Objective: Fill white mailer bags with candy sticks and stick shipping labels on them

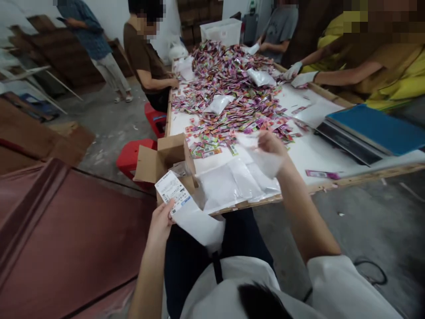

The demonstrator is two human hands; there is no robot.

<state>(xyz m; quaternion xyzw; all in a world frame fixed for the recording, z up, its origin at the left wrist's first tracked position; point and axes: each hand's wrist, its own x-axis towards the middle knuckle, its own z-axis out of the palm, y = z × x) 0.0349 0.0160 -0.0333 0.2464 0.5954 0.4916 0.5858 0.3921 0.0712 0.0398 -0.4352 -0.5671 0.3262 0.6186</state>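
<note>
My left hand [161, 218] is closed on the edge of a strip of printed white labels [175, 191], whose blank tail hangs down over my lap. Over the table, my right hand [272, 145] pinches a thin whitish sheet [265, 160], slightly blurred. Beneath that sheet, white plastic packages [226, 184] lie side by side along the near table edge. An open cardboard box [172, 150] stands at the table's left corner, just beyond the labels. A large heap of colourful small packets [232, 88] spreads over the table beyond my hands.
A blue-topped scale [378, 128] sits on the right side of the table [361, 170]. Red stools [131, 155] stand at the left. A clear bin [221, 32] is at the far end. Several people are around, one wearing white gloves.
</note>
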